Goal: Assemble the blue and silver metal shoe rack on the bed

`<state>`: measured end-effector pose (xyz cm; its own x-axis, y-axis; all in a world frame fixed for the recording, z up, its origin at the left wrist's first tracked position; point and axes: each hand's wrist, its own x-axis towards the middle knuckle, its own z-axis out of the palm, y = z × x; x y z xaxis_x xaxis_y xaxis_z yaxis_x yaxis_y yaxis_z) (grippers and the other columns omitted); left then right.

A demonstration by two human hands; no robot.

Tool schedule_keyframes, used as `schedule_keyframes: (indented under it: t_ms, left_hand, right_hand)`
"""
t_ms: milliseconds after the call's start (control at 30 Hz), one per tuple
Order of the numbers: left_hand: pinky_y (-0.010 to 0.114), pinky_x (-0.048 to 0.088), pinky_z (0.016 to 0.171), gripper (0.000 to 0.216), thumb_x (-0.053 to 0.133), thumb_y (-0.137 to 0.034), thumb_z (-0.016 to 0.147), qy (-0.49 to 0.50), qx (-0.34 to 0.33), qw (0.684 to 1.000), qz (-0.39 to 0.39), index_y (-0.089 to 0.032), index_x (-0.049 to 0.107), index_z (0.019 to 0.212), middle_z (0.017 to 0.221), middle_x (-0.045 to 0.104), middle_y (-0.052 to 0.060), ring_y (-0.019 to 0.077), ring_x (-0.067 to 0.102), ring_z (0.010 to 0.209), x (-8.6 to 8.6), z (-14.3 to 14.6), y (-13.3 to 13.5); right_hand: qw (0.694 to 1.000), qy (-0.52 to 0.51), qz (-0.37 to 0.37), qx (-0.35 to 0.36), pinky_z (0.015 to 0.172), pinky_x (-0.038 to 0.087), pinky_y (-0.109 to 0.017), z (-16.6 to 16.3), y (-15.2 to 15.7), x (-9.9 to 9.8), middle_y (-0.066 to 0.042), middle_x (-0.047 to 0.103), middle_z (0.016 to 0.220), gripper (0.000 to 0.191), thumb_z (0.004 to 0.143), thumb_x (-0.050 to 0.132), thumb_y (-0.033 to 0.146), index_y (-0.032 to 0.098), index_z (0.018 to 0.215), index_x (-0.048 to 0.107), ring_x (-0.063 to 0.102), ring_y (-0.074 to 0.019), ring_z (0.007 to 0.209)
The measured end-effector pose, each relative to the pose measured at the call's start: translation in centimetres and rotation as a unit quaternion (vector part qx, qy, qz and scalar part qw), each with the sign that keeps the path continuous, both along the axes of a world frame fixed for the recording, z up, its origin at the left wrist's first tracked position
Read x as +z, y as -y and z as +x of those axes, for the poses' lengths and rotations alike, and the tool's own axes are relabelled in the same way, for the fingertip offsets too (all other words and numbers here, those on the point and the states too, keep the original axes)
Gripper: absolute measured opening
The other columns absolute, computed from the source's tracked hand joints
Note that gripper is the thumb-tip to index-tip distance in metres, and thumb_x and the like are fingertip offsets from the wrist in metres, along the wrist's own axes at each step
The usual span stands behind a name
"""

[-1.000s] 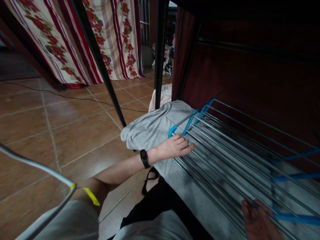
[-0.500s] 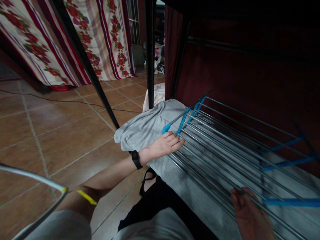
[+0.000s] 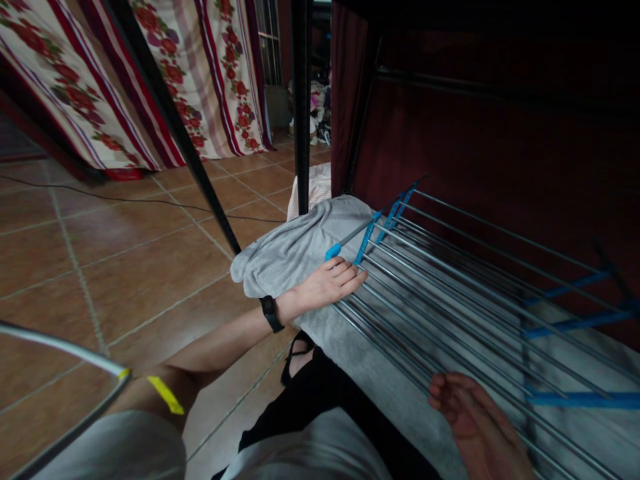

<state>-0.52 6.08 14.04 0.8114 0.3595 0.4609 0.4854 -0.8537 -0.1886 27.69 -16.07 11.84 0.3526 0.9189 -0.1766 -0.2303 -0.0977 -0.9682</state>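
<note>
A metal drying rack (image 3: 450, 293) with thin silver rods and blue plastic joints stretches from the middle to the right. A grey towel (image 3: 295, 250) hangs over its left end and lies under the rods. My left hand (image 3: 330, 283), with a black band on the wrist, rests flat with fingers stretched out on the towel and the rods' left end, just below a blue joint (image 3: 334, 251). My right hand (image 3: 470, 420) is at the rack's near edge, palm turned up, fingers curled round a front rod.
A black slanted pole (image 3: 200, 173) and a black upright post (image 3: 301, 107) stand on the brown tiled floor (image 3: 125, 267). Floral striped cloth (image 3: 200, 73) hangs at the back left. A dark red curtain (image 3: 475, 140) is behind the rack. A grey wire hanger (image 3: 65, 353) crosses the lower left.
My right hand has slid left along the rack's near edge and turned palm up, its fingers curling. My left hand has stayed on the towel at the rack's end.
</note>
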Motion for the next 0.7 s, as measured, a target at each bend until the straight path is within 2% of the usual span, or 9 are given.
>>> schedule_keyframes:
  t_ms: [33,100,167,267,367,433,500,600,700]
  left_hand:
    - [0.041,0.042,0.108,0.049,0.029,-0.007,0.098,-0.006,0.005,1.0,-0.001,-0.02,0.044,0.142,0.123,0.065,0.01,0.0204,0.057,0.121,0.0,0.0,0.0]
    - [0.042,0.041,0.11,0.05,0.028,-0.006,0.098,-0.01,0.021,1.0,-0.002,-0.02,0.043,0.144,0.125,0.064,0.01,0.0205,0.056,0.122,-0.2,0.0,0.0]
    - [0.044,0.038,0.112,0.05,0.03,-0.007,0.097,0.001,0.039,0.999,-0.004,-0.02,0.041,0.144,0.128,0.063,0.01,0.0209,0.055,0.124,-0.4,-0.1,-0.1]
    - [0.049,0.032,0.116,0.05,0.037,-0.01,0.097,0.061,0.057,0.996,-0.009,-0.022,0.04,0.145,0.134,0.059,0.01,0.0235,0.05,0.131,-0.6,-0.4,0.0]
    - [0.054,0.03,0.115,0.053,0.047,-0.018,0.095,0.179,0.082,0.98,-0.044,-0.024,0.039,0.147,0.141,0.053,0.013,0.0283,0.044,0.136,-0.8,-0.9,-0.1]
    - [0.053,0.034,0.113,0.058,0.054,-0.023,0.092,0.271,0.092,0.953,-0.1,-0.023,0.037,0.148,0.145,0.048,0.015,0.0302,0.042,0.137,-1.2,-1.1,-0.5]
    - [0.05,0.041,0.107,0.063,0.059,-0.026,0.089,0.355,0.085,0.914,-0.174,-0.023,0.037,0.148,0.146,0.047,0.014,0.0299,0.046,0.133,-1.8,-1.3,-1.0]
    - [0.045,0.049,0.099,0.061,0.061,-0.027,0.087,0.436,0.068,0.852,-0.283,-0.024,0.042,0.145,0.139,0.055,0.013,0.0274,0.056,0.122,-2.8,-1.3,-1.7]
    - [0.045,0.05,0.097,0.057,0.061,-0.027,0.087,0.467,0.062,0.813,-0.343,-0.024,0.046,0.142,0.131,0.061,0.011,0.026,0.061,0.115,-3.4,-1.0,-2.0]
  right_hand:
    - [0.999,0.034,0.014,0.005,0.071,0.061,-0.036,-0.6,0.2,0.7,-0.009,0.074,0.092,0.026,0.078,0.071,0.041,0.021,0.094,0.072,0.071,-0.0226,0.083]
    - [0.99,0.129,0.048,-0.036,0.073,0.06,-0.035,-1.4,0.6,2.1,-0.008,0.074,0.092,0.026,0.08,0.068,0.043,0.021,0.094,0.071,0.071,-0.0222,0.084]
    - [0.956,0.264,0.074,-0.104,0.079,0.058,-0.034,-1.6,0.5,3.2,-0.007,0.074,0.098,0.026,0.084,0.065,0.042,0.021,0.099,0.07,0.07,-0.0216,0.091]
    - [0.849,0.493,0.13,-0.139,0.087,0.054,-0.035,-1.0,-0.3,3.7,-0.007,0.072,0.108,0.027,0.09,0.058,0.039,0.021,0.109,0.068,0.067,-0.0212,0.1]
    - [0.731,0.648,0.196,-0.09,0.093,0.05,-0.035,-0.4,-1.4,3.4,-0.008,0.07,0.114,0.029,0.093,0.055,0.034,0.021,0.118,0.063,0.065,-0.0201,0.106]
    - [0.678,0.704,0.206,-0.053,0.095,0.049,-0.035,-0.3,-2.1,3.1,-0.008,0.068,0.116,0.032,0.094,0.055,0.032,0.02,0.123,0.059,0.064,-0.0198,0.108]
    - [0.641,0.742,0.196,-0.034,0.094,0.049,-0.034,-0.4,-2.6,3.0,-0.009,0.068,0.117,0.035,0.093,0.055,0.032,0.018,0.125,0.056,0.063,-0.0199,0.107]
    - [0.601,0.779,0.176,-0.018,0.089,0.049,-0.033,-0.9,-3.6,3.0,-0.01,0.068,0.117,0.036,0.093,0.055,0.033,0.017,0.126,0.055,0.064,-0.0204,0.104]
    - [0.575,0.803,0.157,0.011,0.082,0.05,-0.033,-1.1,-4.7,3.0,-0.01,0.069,0.112,0.037,0.094,0.052,0.033,0.016,0.127,0.054,0.065,-0.0205,0.099]
